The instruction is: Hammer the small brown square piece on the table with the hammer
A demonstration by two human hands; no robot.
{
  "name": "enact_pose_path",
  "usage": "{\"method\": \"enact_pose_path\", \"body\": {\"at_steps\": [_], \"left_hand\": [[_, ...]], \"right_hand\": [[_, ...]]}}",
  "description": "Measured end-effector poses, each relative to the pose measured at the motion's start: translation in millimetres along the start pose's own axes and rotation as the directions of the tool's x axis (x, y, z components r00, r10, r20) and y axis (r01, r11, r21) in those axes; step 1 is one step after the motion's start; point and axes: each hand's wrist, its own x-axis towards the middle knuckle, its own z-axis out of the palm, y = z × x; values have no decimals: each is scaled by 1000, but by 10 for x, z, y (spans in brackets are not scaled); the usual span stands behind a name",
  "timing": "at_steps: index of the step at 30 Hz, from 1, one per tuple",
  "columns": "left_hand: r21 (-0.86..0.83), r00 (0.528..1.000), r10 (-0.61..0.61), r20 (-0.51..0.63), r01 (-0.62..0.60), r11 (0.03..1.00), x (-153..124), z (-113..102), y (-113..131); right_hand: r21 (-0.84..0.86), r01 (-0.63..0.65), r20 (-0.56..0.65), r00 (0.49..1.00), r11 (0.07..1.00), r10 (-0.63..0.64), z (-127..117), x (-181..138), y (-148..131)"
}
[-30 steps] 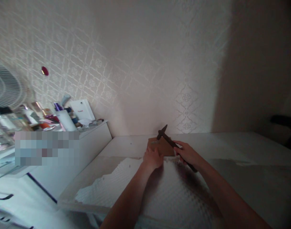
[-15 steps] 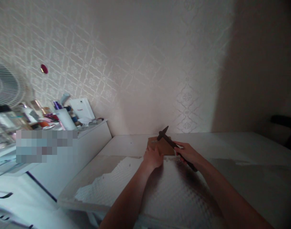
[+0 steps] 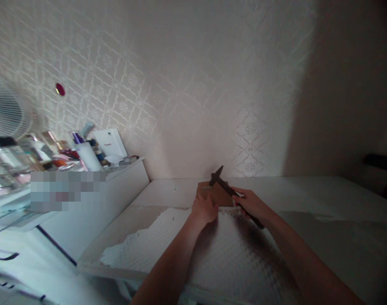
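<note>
My right hand (image 3: 249, 201) is closed around the handle of a hammer (image 3: 227, 186). The hammer's dark head is held over the far part of a brown board (image 3: 223, 197), and whether it touches the board I cannot tell. At the board's near left side, my left hand (image 3: 204, 208) grips it, with fingers on top and thumb at the near edge. A short row of small, light upright pieces, like nails (image 3: 206, 187), shows on the board just beyond my left fingers. White quilted sheeting (image 3: 168, 237) lies under my forearms.
The pale table (image 3: 171, 190) meets a patterned wall behind. At left, a white cabinet (image 3: 117, 186) bears several bottles, including a white one (image 3: 88, 156), and a white box (image 3: 111, 143). A fan (image 3: 6, 108) stands behind them. Something dark (image 3: 380, 163) juts in at right.
The view has shifted very slightly. Both hands, the hammer and the board keep nearly the same places relative to one another.
</note>
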Motion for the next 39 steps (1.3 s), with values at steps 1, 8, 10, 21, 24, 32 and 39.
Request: {"method": "enact_pose_path", "body": {"at_steps": [1, 8, 10, 21, 24, 32, 39], "left_hand": [[1, 1000, -2, 2, 2, 1000, 1, 3, -1], [21, 1000, -4, 6, 4, 1000, 6, 18, -7], [21, 1000, -8, 10, 8, 1000, 7, 20, -7], [12, 1000, -10, 24, 10, 1000, -7, -5, 8], [19, 999, -12, 33, 12, 1000, -10, -10, 14], [79, 999, -7, 43, 3, 997, -5, 2, 12], [78, 999, -5, 41, 2, 997, 12, 22, 3]], "right_hand": [[1, -2, 7, 1000, 1000, 2, -2, -4, -6], [-8, 8, -8, 1000, 1000, -8, -14, 11, 14], [-5, 9, 8, 1000, 1000, -9, -15, 24, 36], [-97, 48, -6, 999, 994, -49, -48, 42, 63], [-133, 68, -26, 997, 989, -72, -52, 49, 73], [-296, 73, -54, 994, 952, -94, -67, 38, 30], [-312, 76, -56, 994, 947, -98, -82, 27, 13]]}}
